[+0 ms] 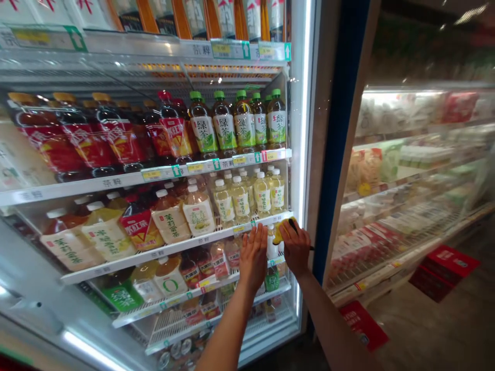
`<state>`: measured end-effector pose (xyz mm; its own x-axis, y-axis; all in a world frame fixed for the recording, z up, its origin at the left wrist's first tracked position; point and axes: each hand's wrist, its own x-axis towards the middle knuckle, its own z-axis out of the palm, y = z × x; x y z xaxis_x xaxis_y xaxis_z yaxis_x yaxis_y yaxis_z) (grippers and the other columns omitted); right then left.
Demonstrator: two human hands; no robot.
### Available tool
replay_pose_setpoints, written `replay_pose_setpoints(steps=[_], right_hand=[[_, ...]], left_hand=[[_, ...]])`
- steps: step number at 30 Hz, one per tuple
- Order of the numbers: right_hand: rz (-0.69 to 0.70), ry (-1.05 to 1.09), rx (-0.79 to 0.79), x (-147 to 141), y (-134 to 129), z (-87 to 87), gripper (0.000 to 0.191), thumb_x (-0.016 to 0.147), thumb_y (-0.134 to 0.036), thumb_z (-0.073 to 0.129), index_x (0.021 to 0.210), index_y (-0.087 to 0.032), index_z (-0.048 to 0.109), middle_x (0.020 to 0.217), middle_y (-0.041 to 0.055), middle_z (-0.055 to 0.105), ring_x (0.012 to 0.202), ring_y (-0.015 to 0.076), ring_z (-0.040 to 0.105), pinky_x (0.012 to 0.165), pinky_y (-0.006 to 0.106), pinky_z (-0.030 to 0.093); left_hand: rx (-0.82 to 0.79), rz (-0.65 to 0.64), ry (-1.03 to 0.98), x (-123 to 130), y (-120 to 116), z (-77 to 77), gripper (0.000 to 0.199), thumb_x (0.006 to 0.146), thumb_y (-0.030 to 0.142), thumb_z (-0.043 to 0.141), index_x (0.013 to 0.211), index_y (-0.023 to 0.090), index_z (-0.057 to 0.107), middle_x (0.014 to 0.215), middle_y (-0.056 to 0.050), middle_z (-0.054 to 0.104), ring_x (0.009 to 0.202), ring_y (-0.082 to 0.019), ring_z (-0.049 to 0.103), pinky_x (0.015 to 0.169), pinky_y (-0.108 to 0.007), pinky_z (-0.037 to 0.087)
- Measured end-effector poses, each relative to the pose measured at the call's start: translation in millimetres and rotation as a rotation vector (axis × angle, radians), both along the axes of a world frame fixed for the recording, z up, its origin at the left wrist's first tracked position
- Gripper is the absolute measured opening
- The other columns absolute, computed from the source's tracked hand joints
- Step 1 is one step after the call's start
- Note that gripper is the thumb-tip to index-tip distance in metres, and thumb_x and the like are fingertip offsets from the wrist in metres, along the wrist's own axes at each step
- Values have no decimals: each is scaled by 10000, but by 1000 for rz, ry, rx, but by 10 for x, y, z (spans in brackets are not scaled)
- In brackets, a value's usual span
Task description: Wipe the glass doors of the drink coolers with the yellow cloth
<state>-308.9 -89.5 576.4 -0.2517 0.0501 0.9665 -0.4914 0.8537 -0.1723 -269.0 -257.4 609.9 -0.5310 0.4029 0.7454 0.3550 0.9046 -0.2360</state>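
My left hand rests its outstretched fingers on the front edge of a fridge shelf, near the price strip. Beside it, at the shelf's right end, my right hand is closed on a small yellow piece whose kind I cannot make out. A thin black pen-like stick also shows at that hand, partly hidden by the fingers. Just above both hands stand clear bottles of pale yellow drink with white caps. More bottles below are partly covered by my hands and forearms.
Green tea bottles and red-labelled tea bottles fill the shelf above. Large bottles stand to the left. A bright fridge frame borders the right side. Beyond is another chilled display with red hanging cards.
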Motion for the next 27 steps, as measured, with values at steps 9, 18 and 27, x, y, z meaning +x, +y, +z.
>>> replay_pose_setpoints(steps=[9, 18, 27], right_hand=[[68, 19, -141, -145, 86, 80, 483, 1020, -144, 386, 1466, -221, 553, 1479, 109, 595, 1522, 279, 355, 1182, 546, 389], [20, -11, -335, -290, 418, 13, 534, 995, -135, 355, 1498, -226, 507, 1503, 101, 562, 1493, 257, 383, 1206, 553, 343], [30, -63, -265, -222, 491, -449, 464, 1031, -162, 354, 1453, -212, 541, 1463, 124, 592, 1467, 266, 426, 1152, 569, 416]], left_hand=[[-25, -51, 56, -102, 154, 18, 828, 941, 46, 453, 1644, 140, 26, 1626, -134, 387, 1556, -241, 268, 1267, -468, 280], [-42, -55, 29, -132, 323, -99, 861, 916, 54, 427, 1644, 158, -22, 1672, -131, 299, 1558, -238, 272, 1302, -467, 210], [-59, -66, -13, -104, 413, -153, 879, 889, 36, 424, 1641, 141, -19, 1666, -122, 325, 1575, -246, 218, 1274, -493, 275]])
